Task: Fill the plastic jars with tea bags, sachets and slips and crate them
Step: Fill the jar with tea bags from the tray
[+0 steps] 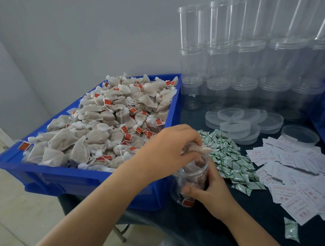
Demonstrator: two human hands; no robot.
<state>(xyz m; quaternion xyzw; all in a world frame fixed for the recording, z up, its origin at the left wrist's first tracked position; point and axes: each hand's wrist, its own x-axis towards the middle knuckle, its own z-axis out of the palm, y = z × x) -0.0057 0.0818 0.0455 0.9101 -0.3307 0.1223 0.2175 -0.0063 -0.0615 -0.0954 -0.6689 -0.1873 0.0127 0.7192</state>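
While left hand (167, 151) pinches tea bags (195, 149) over jar mouth, push them straight down, tags tucked in. Right hand (210, 192) wraps clear jar (190, 180), tilted toward you, just beside blue crate (81, 178) front corner; hold it steady. Jar part-filled, red tag at base. Green sachets (231, 160), slips (295, 171) lie beyond jar.

Nothing readable here. The red tags (107, 102) on the tea bags (97, 136) carry pale marks too small to make out, the white slips (288, 173) show blurred red print, and the green-printed sachets (231, 160) stay illegible.
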